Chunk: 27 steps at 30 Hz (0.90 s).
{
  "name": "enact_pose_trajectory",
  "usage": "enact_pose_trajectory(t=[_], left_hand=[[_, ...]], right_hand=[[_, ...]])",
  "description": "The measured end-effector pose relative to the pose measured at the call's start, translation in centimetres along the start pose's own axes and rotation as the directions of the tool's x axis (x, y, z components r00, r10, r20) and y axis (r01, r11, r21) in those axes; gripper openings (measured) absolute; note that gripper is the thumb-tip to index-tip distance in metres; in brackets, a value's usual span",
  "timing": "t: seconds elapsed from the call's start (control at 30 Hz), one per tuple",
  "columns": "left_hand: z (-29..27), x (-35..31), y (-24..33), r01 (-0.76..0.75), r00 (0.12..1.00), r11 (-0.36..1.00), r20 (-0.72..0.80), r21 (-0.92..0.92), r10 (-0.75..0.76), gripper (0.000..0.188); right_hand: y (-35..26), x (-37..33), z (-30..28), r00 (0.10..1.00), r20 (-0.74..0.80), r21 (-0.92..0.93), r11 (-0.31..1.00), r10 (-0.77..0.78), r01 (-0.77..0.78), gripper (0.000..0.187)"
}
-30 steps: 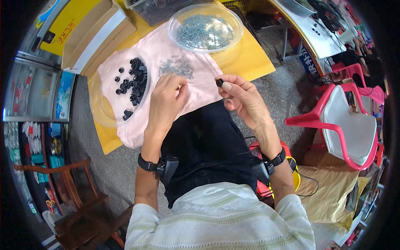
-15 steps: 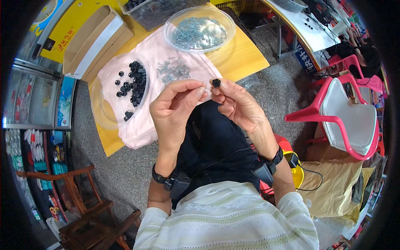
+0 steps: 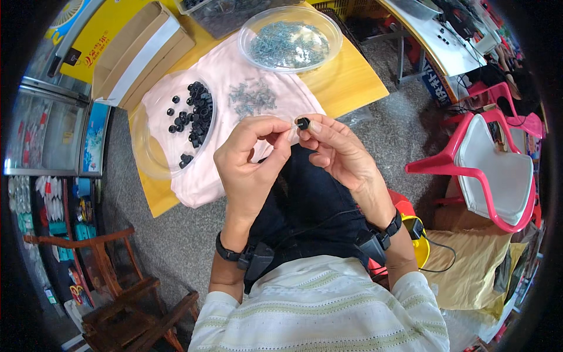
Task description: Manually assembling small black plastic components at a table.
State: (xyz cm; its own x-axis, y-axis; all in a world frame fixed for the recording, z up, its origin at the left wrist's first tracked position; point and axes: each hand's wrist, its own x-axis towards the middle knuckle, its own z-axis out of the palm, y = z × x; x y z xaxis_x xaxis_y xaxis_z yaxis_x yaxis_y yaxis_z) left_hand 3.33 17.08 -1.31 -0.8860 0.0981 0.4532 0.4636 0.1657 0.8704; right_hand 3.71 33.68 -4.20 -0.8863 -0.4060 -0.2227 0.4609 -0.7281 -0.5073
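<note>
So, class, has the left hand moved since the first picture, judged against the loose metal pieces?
Yes: the left hand has moved right and toward the person, away from the loose metal pieces on the pink cloth.

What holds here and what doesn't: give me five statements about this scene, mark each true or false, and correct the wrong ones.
1. The right hand holds a small black piece. True.
2. The loose black pieces lie to the right of the loose metal pieces. False: they lie to their left.
3. The cloth under the loose metal pieces is pale pink. True.
4. The clear bowl of metal pieces stands on the floor. False: it stands on the yellow table.
5. The pink-framed chair with the white seat is at the picture's right. True.
</note>
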Motion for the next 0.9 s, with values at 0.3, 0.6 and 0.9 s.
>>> enact_pose_trajectory(t=[0.3, 0.6, 0.9], left_hand=[[0.1, 0.6, 1.2, -0.247, 0.969, 0.907, 0.085, 0.342, 0.232, 0.017], [-1.1, -0.9, -0.8, 0.141, 0.989, 0.977, -0.030, -0.163, -0.148, 0.014], [-8.2, -1.3, -2.1, 0.211, 0.966, 0.959, -0.192, 0.187, -0.175, 0.030]], right_hand=[[0.2, -0.1, 0.3, 0.997, -0.018, -0.161, 0.984, -0.077, 0.073, 0.017], [1.3, 0.3, 2.0, 0.974, -0.129, -0.413, 0.903, -0.186, 0.118, 0.017], [1.9, 2.8, 0.7, 0.939, -0.141, -0.545, 0.816, -0.313, 0.190, 0.015]])
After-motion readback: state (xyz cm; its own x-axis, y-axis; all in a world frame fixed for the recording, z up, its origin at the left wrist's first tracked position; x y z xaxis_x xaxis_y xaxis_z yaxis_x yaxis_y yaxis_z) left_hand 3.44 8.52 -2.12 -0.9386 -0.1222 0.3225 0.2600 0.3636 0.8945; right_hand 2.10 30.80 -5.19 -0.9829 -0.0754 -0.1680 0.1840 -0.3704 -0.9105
